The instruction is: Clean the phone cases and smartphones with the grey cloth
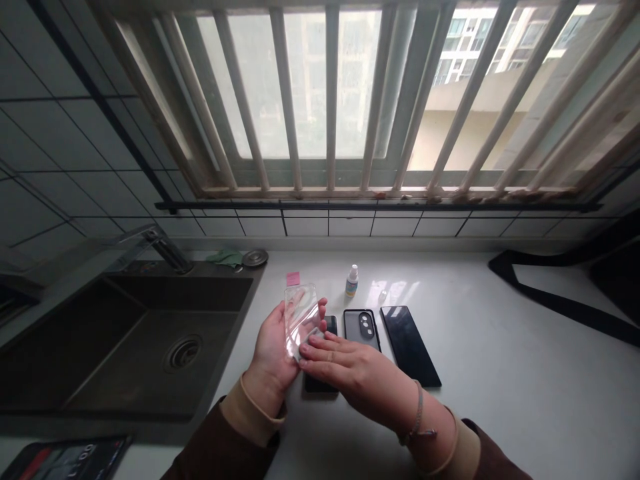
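Note:
A clear, transparent phone case (301,310) rests in my left hand (274,340), whose fingers hold it from beneath and at its right edge. My right hand (345,363) lies over the lower end of the case with its fingers together, pressing a small whitish piece (315,333) against it. Under my hands, a dark phone (320,385) lies on the counter, partly hidden. Right of it is a black phone case (355,327) with a camera cutout, its lower part behind my right hand. A larger black flat device (411,345) lies further right.
A small white bottle (351,283) stands behind the cases, near a pink note (293,279). At left are a sink (200,367), a faucet (167,248), a green cloth (225,258) and a metal strainer (255,258). A black strap (550,317) lies at right.

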{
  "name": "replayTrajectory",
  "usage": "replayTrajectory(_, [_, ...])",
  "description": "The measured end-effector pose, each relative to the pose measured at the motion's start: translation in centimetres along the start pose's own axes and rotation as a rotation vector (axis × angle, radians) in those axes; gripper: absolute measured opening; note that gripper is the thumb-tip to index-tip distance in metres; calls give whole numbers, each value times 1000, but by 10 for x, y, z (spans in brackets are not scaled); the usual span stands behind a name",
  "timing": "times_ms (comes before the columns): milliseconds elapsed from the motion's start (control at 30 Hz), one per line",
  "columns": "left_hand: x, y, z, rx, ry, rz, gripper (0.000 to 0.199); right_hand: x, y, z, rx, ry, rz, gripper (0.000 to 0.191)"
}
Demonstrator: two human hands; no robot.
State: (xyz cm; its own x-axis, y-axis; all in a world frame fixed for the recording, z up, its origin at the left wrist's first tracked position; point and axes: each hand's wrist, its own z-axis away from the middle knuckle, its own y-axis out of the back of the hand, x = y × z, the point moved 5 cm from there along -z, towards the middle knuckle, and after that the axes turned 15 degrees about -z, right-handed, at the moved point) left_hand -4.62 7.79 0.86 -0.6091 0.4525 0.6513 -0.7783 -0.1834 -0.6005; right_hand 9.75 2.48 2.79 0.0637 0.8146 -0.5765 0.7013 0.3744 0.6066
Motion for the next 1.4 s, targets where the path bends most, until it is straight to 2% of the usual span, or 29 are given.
replayTrajectory(300, [17, 5, -1, -20, -84, 22, 44, 8, 9, 3, -11, -35, 115, 46])
replayTrajectory(400, [26, 9, -1, 20, -133, 11, 46, 14, 14, 6, 74, -57, 154, 48])
replayTrajectory(533, [35, 12, 0, 87, -251, -86, 47, 18, 24, 10, 265, -95, 214, 60])
replayTrajectory(633, [35, 17, -1, 157, -339, -360, 49, 16, 29, 12, 361, -109, 244, 64])
replayTrajectory(733, [39, 21, -1, 261, -466, -888, 57, 14, 33, 12, 427, -108, 271, 62])
replayTrajectory(867, [46, 24, 3, 561, -566, -1703, 66, 14, 35, 13, 461, -97, 290, 62])
replayTrajectory(933, [48, 25, 4, 705, -570, -1990, 67, 14, 35, 13, 467, -96, 291, 61])
replayTrajectory(1000, [46, 27, 4, 783, -511, -2196, 64, 15, 34, 13, 471, -103, 295, 60])
replayTrajectory(1133, [40, 30, 1, 765, -371, -2385, 53, 16, 35, 14, 485, -121, 292, 61])
replayTrajectory(1400, [33, 33, 3, 756, -300, -2398, 61, 18, 34, 14, 494, -148, 297, 58])
